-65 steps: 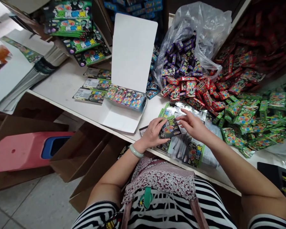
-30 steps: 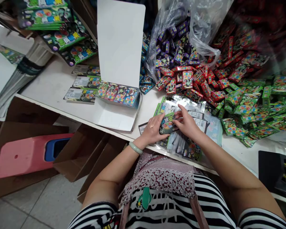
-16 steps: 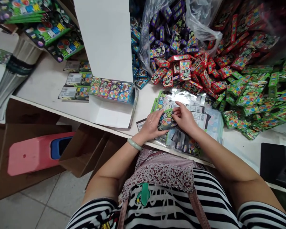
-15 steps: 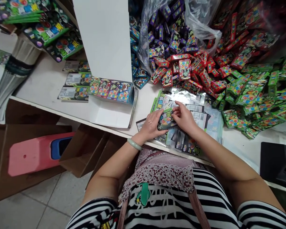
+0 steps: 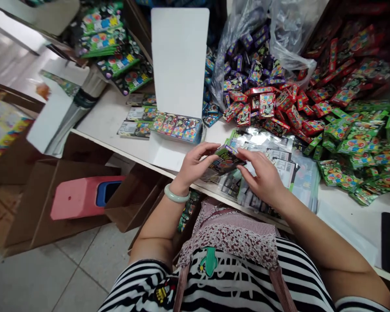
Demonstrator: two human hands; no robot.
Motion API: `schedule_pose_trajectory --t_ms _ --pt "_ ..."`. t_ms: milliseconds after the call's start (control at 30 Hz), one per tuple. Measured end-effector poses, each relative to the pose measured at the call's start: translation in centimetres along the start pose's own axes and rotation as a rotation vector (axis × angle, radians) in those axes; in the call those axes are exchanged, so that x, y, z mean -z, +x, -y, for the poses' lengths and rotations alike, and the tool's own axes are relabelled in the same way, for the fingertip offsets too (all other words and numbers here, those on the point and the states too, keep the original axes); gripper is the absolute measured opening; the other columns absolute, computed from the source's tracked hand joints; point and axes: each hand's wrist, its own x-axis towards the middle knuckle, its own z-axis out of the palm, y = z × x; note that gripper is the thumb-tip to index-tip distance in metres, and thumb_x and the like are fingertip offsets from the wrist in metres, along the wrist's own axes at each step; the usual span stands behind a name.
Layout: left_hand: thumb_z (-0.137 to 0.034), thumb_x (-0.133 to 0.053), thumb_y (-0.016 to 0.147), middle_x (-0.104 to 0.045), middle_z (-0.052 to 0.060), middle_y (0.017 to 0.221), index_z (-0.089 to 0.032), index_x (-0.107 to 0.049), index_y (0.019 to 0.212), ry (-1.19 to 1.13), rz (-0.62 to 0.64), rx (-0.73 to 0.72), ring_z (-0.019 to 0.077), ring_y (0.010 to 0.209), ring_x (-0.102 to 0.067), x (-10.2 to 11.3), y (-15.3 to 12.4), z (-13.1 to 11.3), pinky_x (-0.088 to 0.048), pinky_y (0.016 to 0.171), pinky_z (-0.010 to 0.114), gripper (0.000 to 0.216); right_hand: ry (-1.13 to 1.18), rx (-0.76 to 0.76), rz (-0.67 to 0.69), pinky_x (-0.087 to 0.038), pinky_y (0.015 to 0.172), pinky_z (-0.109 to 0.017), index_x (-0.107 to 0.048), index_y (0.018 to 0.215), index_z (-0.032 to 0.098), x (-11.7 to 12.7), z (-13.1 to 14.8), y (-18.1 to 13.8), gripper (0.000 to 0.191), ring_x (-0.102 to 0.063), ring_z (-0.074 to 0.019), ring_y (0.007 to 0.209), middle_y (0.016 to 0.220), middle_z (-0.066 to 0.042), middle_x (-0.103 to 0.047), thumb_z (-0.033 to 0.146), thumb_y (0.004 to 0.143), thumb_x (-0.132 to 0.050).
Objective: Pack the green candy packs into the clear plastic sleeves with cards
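Observation:
Between both hands is a dark printed packet point(image 5: 226, 161) with green lettering and coloured balls, its upper edge tilted up. My left hand point(image 5: 196, 164) grips its left end, thumb below and fingers along the top. On the packet's right end, my right hand point(image 5: 261, 173) closes with thumb and fingers. Under the hands lie flat printed bags and clear plastic sleeves point(image 5: 284, 169). Just left of my left hand stands a white box point(image 5: 180, 60) with its lid raised, holding a row of small colourful boxes point(image 5: 175, 126). Whatever is inside the packet cannot be made out.
Heaps of small purple point(image 5: 256, 65), red point(image 5: 266, 104) and green boxes point(image 5: 360, 134) cover the back and right, partly under a clear plastic bag point(image 5: 289, 47). Small dark packets point(image 5: 134, 128) lie left of the white box. Cardboard boxes point(image 5: 39, 208) and a pink stool point(image 5: 81, 197) stand below.
The view has swung left, so things sit further right. The packet has tilted up between my hands, and my right hand has shifted from its face to its right end.

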Motion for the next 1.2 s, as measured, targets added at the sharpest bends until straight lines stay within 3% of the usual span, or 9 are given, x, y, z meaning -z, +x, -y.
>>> schedule_pose_trajectory --t_ms 100,200,300,400,500,567,733,1000,1200 --pt "-0.04 -0.069 0.091 -0.07 0.006 0.105 -0.026 -0.071 0.119 -0.056 -0.073 -0.058 0.0182 0.097 -0.067 1.2 -0.2 -2.1 -0.057 0.088 0.035 0.031 -0.179 0.117 -0.088 -0.047 0.093 -0.046 -0.062 0.124 0.027 1.3 1.3 0.4 0.028 -0.065 -0.0267 0.106 0.114 -0.008 -0.073 0.03 0.097 -0.056" --pt "-0.044 -0.071 0.089 -0.07 0.005 0.104 -0.027 -0.072 0.114 -0.166 -0.091 -0.047 0.0197 0.099 -0.067 0.5 -0.6 -3.3 -0.057 0.09 0.038 0.03 -0.288 0.146 -0.135 -0.045 0.089 -0.044 -0.065 0.12 0.03 2.7 2.4 0.6 0.025 -0.065 -0.0258 0.102 0.109 -0.007 -0.073 0.031 0.096 -0.058" --pt "-0.055 -0.065 0.09 -0.07 0.006 0.11 -0.025 -0.066 0.115 -0.334 -0.084 0.104 0.0222 0.102 -0.068 -2.5 -1.3 -3.3 -0.059 0.089 0.041 0.04 -0.345 0.144 -0.154 -0.044 0.086 -0.042 -0.065 0.12 0.029 3.9 2.9 0.4 0.025 -0.064 -0.026 0.099 0.108 -0.008 -0.073 0.032 0.096 -0.059" --pt "-0.058 -0.062 0.091 -0.07 0.006 0.112 -0.024 -0.056 0.122 -0.546 -0.055 0.277 0.0215 0.099 -0.07 -6.5 -2.6 -2.9 -0.059 0.088 0.041 0.046 -0.421 0.109 -0.09 -0.043 0.083 -0.042 -0.067 0.113 0.024 4.8 2.1 -0.3 0.02 -0.064 -0.0272 0.096 0.105 -0.01 -0.073 0.033 0.095 -0.06" --pt "-0.053 -0.073 0.084 -0.072 0.004 0.103 -0.023 -0.053 0.117 -0.805 -0.033 0.447 0.0184 0.088 -0.071 -9.5 -4.3 -2.7 -0.058 0.082 0.036 0.049 -0.435 0.067 0.031 -0.044 0.079 -0.04 -0.068 0.103 0.02 5.0 0.7 -1.7 0.015 -0.065 -0.0265 0.091 0.099 -0.01 -0.074 0.031 0.095 -0.061" --pt "-0.048 -0.08 0.079 -0.072 0.002 0.097 -0.022 -0.053 0.112 -0.928 -0.018 0.549 0.0158 0.082 -0.07 -10.4 -5.4 -2.8 -0.056 0.078 0.03 0.049 -0.411 0.042 0.089 -0.044 0.076 -0.038 -0.068 0.098 0.02 4.9 0.0 -2.9 0.013 -0.066 -0.0248 0.086 0.093 -0.008 -0.074 0.03 0.094 -0.062" --pt "-0.041 -0.083 0.078 -0.071 -0.002 0.088 -0.022 -0.053 0.11 -1.048 0.074 0.638 0.012 0.077 -0.068 -10.3 -7.1 -3.0 -0.051 0.073 0.023 0.047 -0.406 0.048 0.117 -0.043 0.073 -0.036 -0.068 0.096 0.018 4.6 0.2 -5.0 0.01 -0.067 -0.0228 0.08 0.089 -0.007 -0.075 0.027 0.093 -0.065" --pt "-0.04 -0.079 0.082 -0.072 0.0 0.098 -0.023 -0.052 0.112 -1.036 0.13 0.638 0.0134 0.085 -0.069 -10.2 -8.3 -2.3 -0.052 0.077 0.024 0.045 -0.359 -0.009 0.17 -0.045 0.074 -0.036 -0.068 0.094 0.019 3.8 0.3 -5.9 0.009 -0.068 -0.0234 0.08 0.088 -0.006 -0.075 0.028 0.091 -0.067" --pt "-0.042 -0.079 0.081 -0.072 0.002 0.104 -0.024 -0.048 0.117 -1.007 0.098 0.586 0.015 0.088 -0.07 -9.4 -7.2 -2.1 -0.054 0.079 0.027 0.051 -0.358 0.018 0.055 -0.047 0.084 -0.04 -0.066 0.111 0.02 4.2 0.1 -5.2 0.021 -0.066 -0.0264 0.098 0.105 -0.01 -0.074 0.03 0.094 -0.064"
